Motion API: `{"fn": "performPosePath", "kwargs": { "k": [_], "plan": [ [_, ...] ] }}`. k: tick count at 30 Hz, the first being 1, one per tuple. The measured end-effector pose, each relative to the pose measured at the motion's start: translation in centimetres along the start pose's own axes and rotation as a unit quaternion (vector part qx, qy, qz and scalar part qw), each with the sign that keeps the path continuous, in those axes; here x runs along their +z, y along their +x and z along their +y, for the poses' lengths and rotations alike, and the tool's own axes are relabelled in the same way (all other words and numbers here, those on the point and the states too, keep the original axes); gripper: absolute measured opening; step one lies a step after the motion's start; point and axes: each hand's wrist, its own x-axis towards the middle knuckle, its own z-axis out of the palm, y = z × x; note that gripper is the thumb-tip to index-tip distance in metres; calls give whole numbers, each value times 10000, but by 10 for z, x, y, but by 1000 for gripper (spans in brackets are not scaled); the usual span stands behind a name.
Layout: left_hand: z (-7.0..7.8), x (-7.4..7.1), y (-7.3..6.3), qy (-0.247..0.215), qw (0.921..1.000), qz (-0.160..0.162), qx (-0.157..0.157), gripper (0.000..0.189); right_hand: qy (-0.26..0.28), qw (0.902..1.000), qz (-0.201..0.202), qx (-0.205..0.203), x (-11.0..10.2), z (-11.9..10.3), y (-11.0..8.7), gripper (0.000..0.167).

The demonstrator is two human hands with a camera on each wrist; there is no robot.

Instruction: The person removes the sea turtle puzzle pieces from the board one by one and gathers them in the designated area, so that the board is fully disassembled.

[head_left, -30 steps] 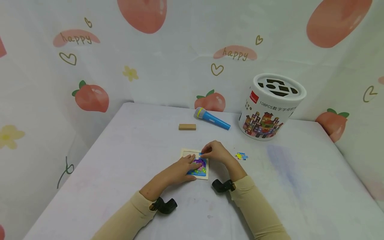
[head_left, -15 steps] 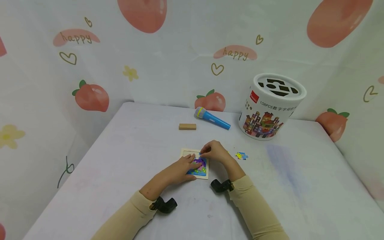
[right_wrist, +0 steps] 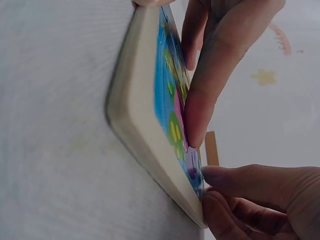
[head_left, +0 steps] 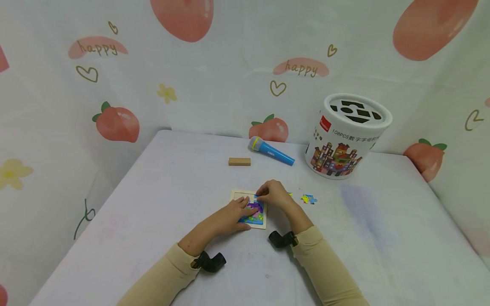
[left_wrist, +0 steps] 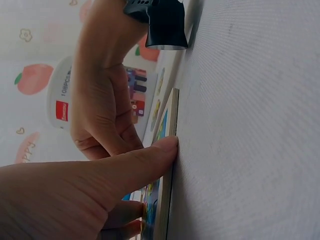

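Observation:
A small jigsaw puzzle with a blue, purple and green picture lies in a pale wooden frame on the table. My left hand rests across it, fingers extended over the picture. In the left wrist view, the left thumb touches the frame's near edge. At the far right corner my right hand pinches a blue puzzle piece, mostly covered by the fingertips. The right wrist view shows this right hand low at that corner, near the left index finger.
Loose puzzle pieces lie right of my right hand; a yellow bit of another piece peeks out beside the wrist. Farther back are a wooden block, a toy microphone and a large white tub. A printed cloth hangs behind.
My right wrist has shifted slightly left, uncovering a yellow bit of a loose piece. Its fingertips stay at the puzzle's corner, and the left hand holds still.

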Motion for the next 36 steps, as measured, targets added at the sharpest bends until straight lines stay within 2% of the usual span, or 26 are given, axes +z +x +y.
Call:
{"fn": "performPosePath", "kwargs": {
  "k": [8,18,29,36],
  "plan": [
    [-1,1,0,-24,10000,30,49,50,-131,9996,-97,-231,-1,-3,-4,15],
    [0,0,-1,-11,10000,65,54,50,-287,9986,-6,-443,2,-3,-4,14],
    [0,1,0,-7,10000,16,-14,50,-9,9996,-22,-293,-1,-1,-4,11],
    [0,0,0,-92,9999,-24,-60,50,351,9993,14,-158,-5,3,-4,20]
  ]
}}
